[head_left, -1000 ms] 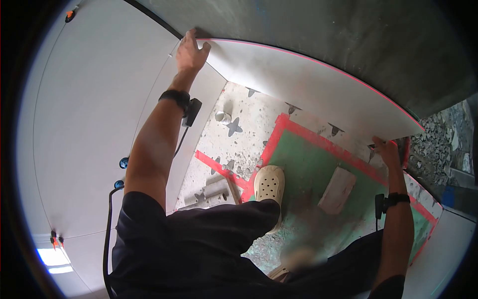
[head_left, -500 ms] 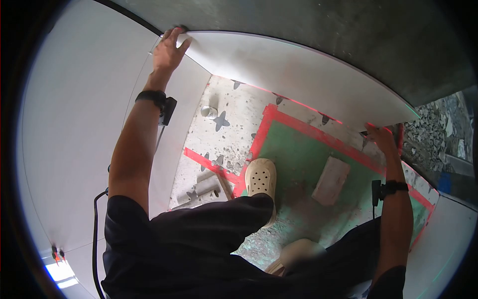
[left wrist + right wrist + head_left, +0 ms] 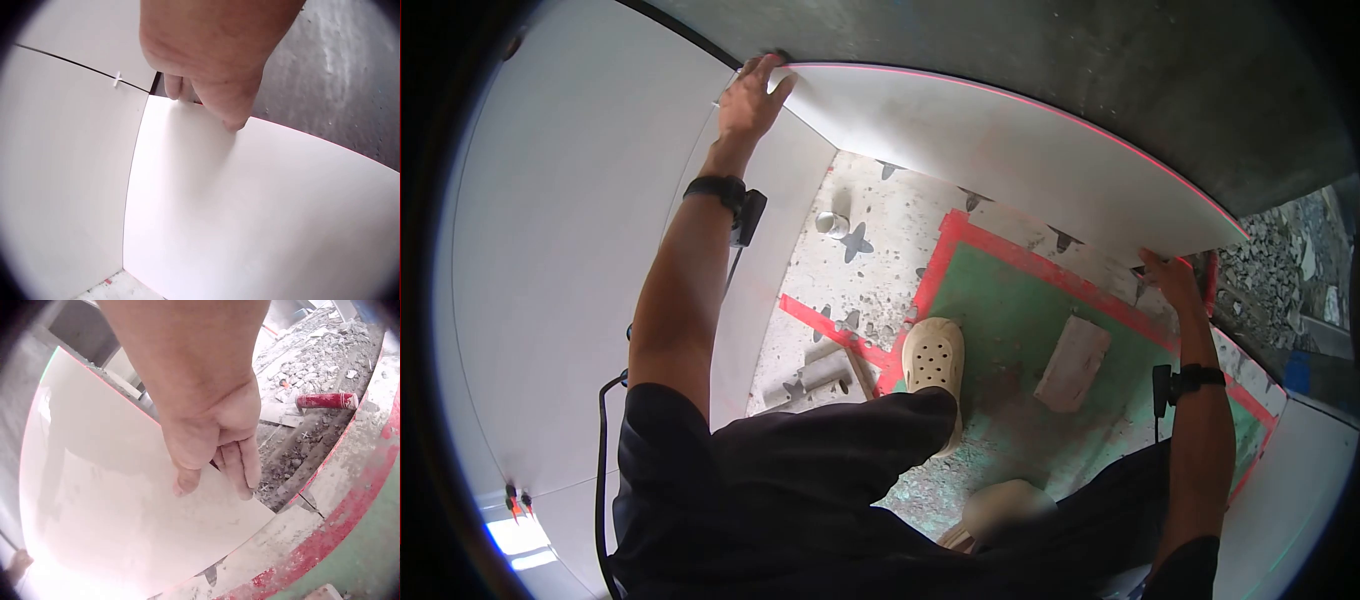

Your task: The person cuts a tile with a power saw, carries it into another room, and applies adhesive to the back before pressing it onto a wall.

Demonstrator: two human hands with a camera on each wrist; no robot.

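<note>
A long white wall tile (image 3: 1000, 145) stands on its long edge against a dark grey wall (image 3: 1040, 50). My left hand (image 3: 750, 106) grips its top edge at the left end. In the left wrist view the left thumb presses the tile's face (image 3: 269, 206), while the fingertips go over the top edge, partly hidden. My right hand (image 3: 1176, 282) holds the tile's right end, low near the floor. The right wrist view shows that thumb on the face and the fingers (image 3: 232, 465) round the end edge. A red laser line runs along the tile's top edge.
White tiled wall (image 3: 580, 230) rises at the left, with a small white spacer (image 3: 117, 79) in its joint. On the floor are a white cup (image 3: 832, 224), a pale block (image 3: 1073, 364) and red tape (image 3: 1050, 270). Rubble (image 3: 1270, 260) lies beyond the tile's right end.
Both hands keep their places on the tile. The red laser line showed at the tile's lower edge half a second ago and is back along the top edge. The head view has shifted slightly.
</note>
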